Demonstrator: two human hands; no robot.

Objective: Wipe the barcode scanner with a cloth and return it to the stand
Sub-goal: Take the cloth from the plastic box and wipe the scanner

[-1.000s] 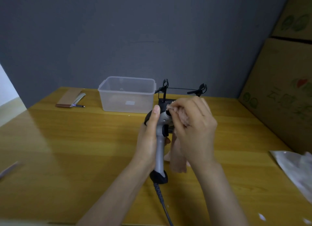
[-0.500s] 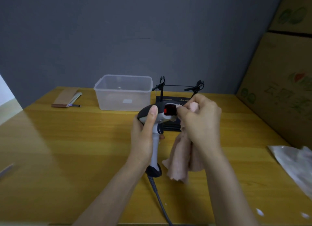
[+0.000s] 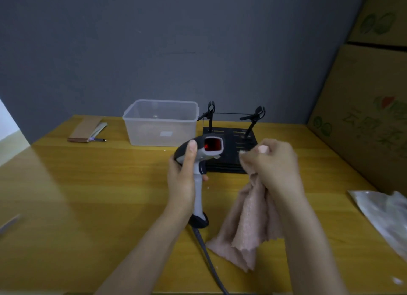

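Observation:
My left hand (image 3: 183, 180) grips the grey and black barcode scanner (image 3: 200, 162) by its handle, upright, with its red-lit window facing me. A dark cable (image 3: 209, 255) runs down from the handle's base to the table's front edge. My right hand (image 3: 273, 160) is closed on a pink cloth (image 3: 246, 226), which hangs down to the table. The cloth hand is a little to the right of the scanner head and not touching it. Behind both stands the black stand (image 3: 231, 149), a flat base with two clip arms.
A clear plastic box (image 3: 161, 123) sits behind the scanner, to the left of the stand. A brown notebook with a pen (image 3: 87, 129) lies at the far left. Cardboard boxes (image 3: 363, 118) wall off the right side, with a plastic bag (image 3: 383, 215) before them.
My right hand with the cloth has drawn away to the right, off the scanner head. The scanner's red window is now fully uncovered and turned towards me.

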